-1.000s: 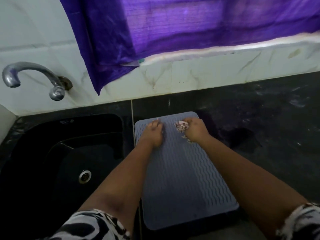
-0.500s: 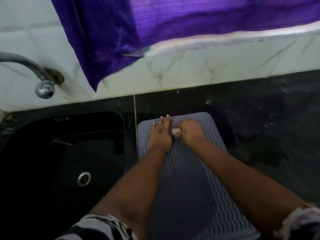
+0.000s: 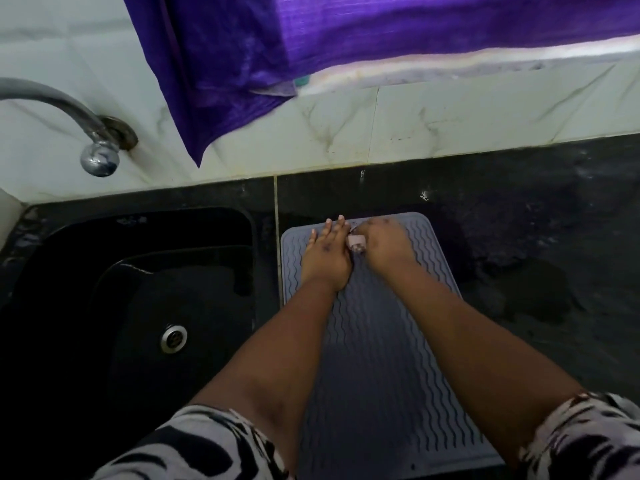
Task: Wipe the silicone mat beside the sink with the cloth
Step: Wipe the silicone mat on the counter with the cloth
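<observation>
A grey silicone mat (image 3: 377, 362) with wavy ridges lies on the black counter just right of the sink. My right hand (image 3: 386, 244) is closed around a small pale cloth (image 3: 356, 243) bunched at the mat's far edge; only a bit of the cloth shows between my hands. My left hand (image 3: 325, 258) lies flat on the mat's far left part, fingers stretched out and together, its side touching the cloth and my right hand.
A black sink (image 3: 138, 306) with a metal drain (image 3: 173, 338) sits to the left, a chrome tap (image 3: 69, 112) above it. A purple curtain (image 3: 311, 46) hangs over the tiled wall. A wet patch (image 3: 533, 299) darkens the counter right of the mat.
My left hand has gone from curled to flat with fingers stretched out. My right hand has bunched the cloth smaller and moved left against the left hand. The view has shifted closer.
</observation>
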